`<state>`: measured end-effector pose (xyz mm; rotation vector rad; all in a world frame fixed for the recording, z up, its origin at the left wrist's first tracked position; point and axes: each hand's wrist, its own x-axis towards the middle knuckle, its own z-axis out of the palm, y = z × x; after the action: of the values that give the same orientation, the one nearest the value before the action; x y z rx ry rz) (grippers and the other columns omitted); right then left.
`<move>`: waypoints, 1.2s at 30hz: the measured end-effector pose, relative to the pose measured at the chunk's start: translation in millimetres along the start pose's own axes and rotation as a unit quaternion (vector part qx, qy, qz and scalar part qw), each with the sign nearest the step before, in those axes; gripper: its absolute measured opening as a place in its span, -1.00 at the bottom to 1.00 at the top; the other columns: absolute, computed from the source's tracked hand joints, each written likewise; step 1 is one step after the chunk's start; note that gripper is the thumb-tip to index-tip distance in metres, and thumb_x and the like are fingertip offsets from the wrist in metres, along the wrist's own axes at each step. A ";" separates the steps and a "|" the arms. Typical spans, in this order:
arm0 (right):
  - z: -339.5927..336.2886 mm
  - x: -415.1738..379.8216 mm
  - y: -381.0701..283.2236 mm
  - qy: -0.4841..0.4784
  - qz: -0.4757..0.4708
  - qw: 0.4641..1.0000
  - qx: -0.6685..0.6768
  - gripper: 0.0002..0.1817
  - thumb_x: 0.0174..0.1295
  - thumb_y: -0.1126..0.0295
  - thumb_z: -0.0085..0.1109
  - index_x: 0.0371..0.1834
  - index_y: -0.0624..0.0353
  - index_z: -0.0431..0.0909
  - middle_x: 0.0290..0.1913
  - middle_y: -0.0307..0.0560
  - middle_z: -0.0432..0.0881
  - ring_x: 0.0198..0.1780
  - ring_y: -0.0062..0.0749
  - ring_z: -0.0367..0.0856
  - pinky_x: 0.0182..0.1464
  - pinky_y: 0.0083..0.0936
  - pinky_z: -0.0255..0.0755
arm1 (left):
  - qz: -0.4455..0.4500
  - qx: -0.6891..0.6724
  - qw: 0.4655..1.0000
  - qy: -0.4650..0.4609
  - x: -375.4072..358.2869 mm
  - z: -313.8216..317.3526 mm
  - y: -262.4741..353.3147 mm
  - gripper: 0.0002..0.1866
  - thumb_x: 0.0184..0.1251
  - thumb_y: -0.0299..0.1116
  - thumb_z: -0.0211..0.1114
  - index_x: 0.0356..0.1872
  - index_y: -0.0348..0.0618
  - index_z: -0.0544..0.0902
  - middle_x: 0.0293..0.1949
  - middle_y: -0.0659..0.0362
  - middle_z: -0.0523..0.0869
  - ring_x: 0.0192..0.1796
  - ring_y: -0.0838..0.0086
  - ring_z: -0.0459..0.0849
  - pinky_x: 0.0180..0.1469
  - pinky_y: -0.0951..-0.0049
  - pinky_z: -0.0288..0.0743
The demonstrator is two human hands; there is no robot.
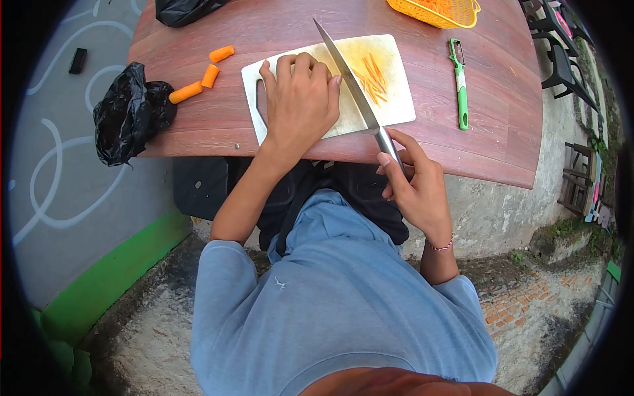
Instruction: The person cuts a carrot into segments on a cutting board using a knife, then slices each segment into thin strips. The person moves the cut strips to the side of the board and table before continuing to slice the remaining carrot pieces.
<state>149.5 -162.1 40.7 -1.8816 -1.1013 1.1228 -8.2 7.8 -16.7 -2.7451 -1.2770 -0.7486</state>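
Observation:
My right hand (419, 188) is closed around the metal handle of a kitchen knife (350, 76). The blade slants across a white cutting board (399, 59), its tip pointing away from me past the board's far edge. Thin carrot strips (373, 82) lie on the board just right of the blade. On the board's left part rests my left hand (300, 99), fingers bent and drawn together close to the blade. Whatever is under those fingers is hidden. Short carrot pieces (210, 76) lie on the table to the left of the board.
A crumpled black plastic bag (129, 115) hangs over the table's left edge, and another black bag (185, 10) lies at the far side. To the right is a green-handled peeler (461, 99). A yellow basket (456, 24) holds carrot shreds. Dark chairs (561, 69) stand beyond.

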 end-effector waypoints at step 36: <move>15.5 35.9 -8.6 0.002 -0.036 0.999 0.010 -0.56 0.58 0.29 0.24 0.43 0.23 0.53 -0.43 0.07 0.77 -0.53 -0.30 0.77 -0.40 -0.35 0.55 | 0.124 -0.119 0.985 -0.013 -25.6 2.4 -29.4 -0.66 0.46 -0.11 0.44 0.13 0.03 0.86 0.15 0.35 0.83 0.32 0.25 0.67 0.53 -0.54 0.06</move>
<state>142.4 -124.2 29.7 -1.8138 -1.1435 1.0856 -42.6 9.6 -35.1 -3.0304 -0.8752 -0.8959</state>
